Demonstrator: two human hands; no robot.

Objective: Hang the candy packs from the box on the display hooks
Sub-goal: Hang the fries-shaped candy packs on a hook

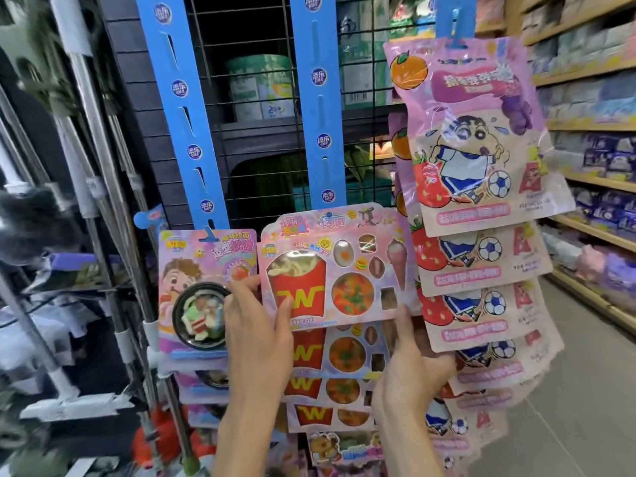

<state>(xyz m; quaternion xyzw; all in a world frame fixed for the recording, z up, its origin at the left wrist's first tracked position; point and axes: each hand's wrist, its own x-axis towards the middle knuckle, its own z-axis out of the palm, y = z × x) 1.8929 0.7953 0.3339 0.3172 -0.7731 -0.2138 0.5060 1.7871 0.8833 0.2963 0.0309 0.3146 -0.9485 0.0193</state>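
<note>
— Nearest the camera? Gripping the fast-food candy card point(335, 266) from both lower corners. Left hand point(256, 333) pinching the card's lower-left edge, thumb lying over the red fries box on the front, fingers curling behind. Right hand point(409, 366) pinching the lower-right corner, fingertips showing at the bottom edge, the rest tucked behind.

— And the card itself? Being held slightly tilted, just above a column of matching fast-food cards point(339, 370), overlapping the topmost of them.

— Left of the card? Hanging just beside it, touching the left hand's knuckles: a noodle-bowl candy pack point(203, 287), with more of the same stacked below.

— Right of the card? Hanging in an overlapping cascade, cartoon footballer pouches point(475, 139), the top one clipped well above the card, the lower ones running down past the right hand.

— Behind the card? Rising straight up from its top edge, a blue hanging strip point(318, 105), slots bare; another blue strip point(186, 125) leaning up above the noodle-bowl pack. Backing both, a black wire grid point(247, 39).

— Farther still? Standing left of the card, chrome rack poles point(99, 160); stretching away on the right, blurred store shelves point(592, 125) of packaged goods.
</note>
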